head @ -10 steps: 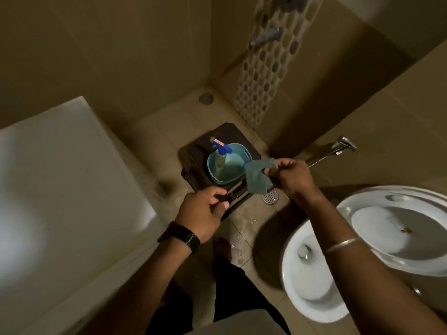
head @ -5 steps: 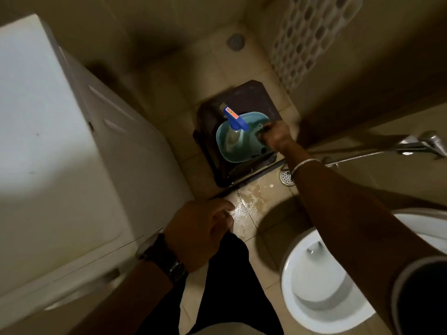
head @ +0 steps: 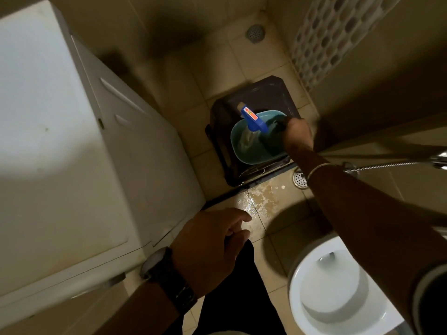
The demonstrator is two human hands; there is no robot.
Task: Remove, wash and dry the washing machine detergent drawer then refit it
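Legs in dark trousers [head: 232, 298] nearest, standing on the tiled floor. Left hand [head: 208, 250], one watch [head: 167, 274] on its wrist, hangs over the floor beside the washing machine [head: 72, 141], fingers loosely curled, holding nothing. One toilet bowl [head: 338, 286] at lower right. Wet patch [head: 256, 201] on the tiles ahead, one floor drain [head: 300, 180] just beside it.

Farther out, right hand [head: 297, 136], one bangle [head: 316, 169] on the wrist, reaches to the rim of one teal basin [head: 244, 146] on one dark stool [head: 266, 97]. Dark teal mass under the fingers reads as a cloth [head: 273, 139]; whether the fingers clamp it or rest on it, cannot tell. One spray bottle [head: 254, 122] with blue head stands in the basin. Second drain [head: 255, 32] in the far corner.

Detergent drawer: not visible anywhere, not in either hand, not seen in the basin. Machine front is mostly out of frame, so whether the drawer is refitted cannot be told. Judgement: cloth going to the basin suggests the drying stage.
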